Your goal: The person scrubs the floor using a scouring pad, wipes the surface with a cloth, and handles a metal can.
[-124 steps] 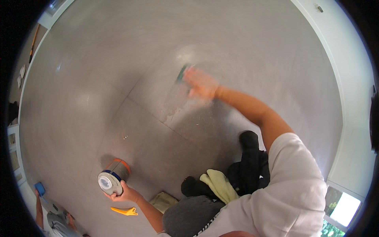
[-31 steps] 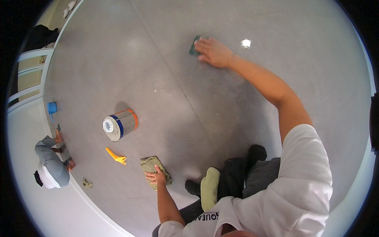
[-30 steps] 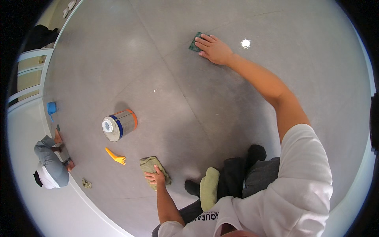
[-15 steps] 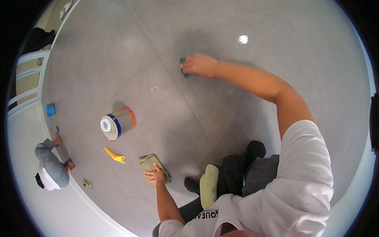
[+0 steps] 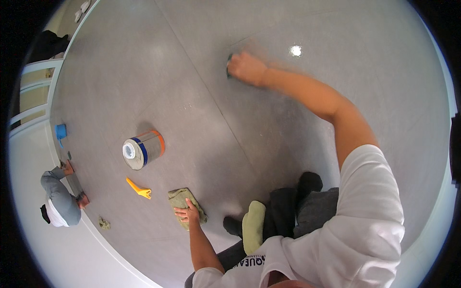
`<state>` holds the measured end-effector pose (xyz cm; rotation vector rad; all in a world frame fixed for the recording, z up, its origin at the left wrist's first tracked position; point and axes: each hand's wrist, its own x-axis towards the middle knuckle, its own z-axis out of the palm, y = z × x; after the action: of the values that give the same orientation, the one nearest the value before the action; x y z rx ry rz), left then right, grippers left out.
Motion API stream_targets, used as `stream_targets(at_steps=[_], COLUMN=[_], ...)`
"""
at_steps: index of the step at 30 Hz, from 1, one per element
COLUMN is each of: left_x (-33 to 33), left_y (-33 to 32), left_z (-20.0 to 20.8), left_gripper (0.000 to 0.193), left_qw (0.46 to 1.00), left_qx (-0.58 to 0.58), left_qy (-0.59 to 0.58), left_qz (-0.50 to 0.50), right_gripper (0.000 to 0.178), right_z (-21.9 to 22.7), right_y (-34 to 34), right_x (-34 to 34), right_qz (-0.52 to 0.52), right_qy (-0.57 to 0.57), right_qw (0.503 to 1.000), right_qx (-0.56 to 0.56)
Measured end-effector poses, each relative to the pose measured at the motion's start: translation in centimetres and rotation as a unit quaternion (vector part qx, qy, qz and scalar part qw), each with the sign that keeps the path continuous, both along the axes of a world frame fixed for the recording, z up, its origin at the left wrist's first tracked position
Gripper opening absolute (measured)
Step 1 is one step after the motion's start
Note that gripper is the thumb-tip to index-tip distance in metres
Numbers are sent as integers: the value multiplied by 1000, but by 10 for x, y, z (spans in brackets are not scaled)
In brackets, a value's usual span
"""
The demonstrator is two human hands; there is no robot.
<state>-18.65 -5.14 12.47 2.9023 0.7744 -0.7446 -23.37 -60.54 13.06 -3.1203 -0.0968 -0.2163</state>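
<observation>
My right hand (image 5: pixel 247 68), slightly blurred, is wrapped around a dark green scouring pad (image 5: pixel 229 66) pressed to the grey floor (image 5: pixel 201 29), with the arm stretched far forward. Closer in, my left hand (image 5: pixel 188 211) lies flat with fingers spread on a folded olive-green cloth (image 5: pixel 180 195). Left of that cloth rests a yellow-orange scraper (image 5: pixel 138 188). Beyond the scraper is a metal can (image 5: pixel 152 145) with a white cap and blue and orange bands. A light green folded cloth (image 5: pixel 253 225) lies against my leg.
At the left, another person (image 5: pixel 65 201) crouches by the white wall (image 5: pixel 36 158). Near that person are a blue dipper (image 5: pixel 60 131), a small green pad (image 5: pixel 69 155) and a crumpled cloth (image 5: pixel 104 223). A white railing (image 5: pixel 36 89) and a dark bag-like shape (image 5: pixel 48 46) edge the far left.
My right hand has moved forward and slightly right with the scouring pad. Wet glints on the floor near the middle have faded. My left hand stays on the cloth.
</observation>
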Motion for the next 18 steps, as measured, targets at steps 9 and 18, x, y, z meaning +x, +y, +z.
stream_targets(at_steps=[9,18], left_x=[-1,-1], left_y=[-5,-12], left_z=[2,5], left_gripper=[100,101], left_qw=[1000,1000], left_qx=[0,-3], left_qy=[-2,-1], left_qz=[2,0], right_gripper=[13,17], right_z=[-3,-9], right_y=[8,13], right_x=[-1,-1], right_qz=[19,-83], right_qy=[-32,-22], right_qw=[999,994], right_qx=[16,61])
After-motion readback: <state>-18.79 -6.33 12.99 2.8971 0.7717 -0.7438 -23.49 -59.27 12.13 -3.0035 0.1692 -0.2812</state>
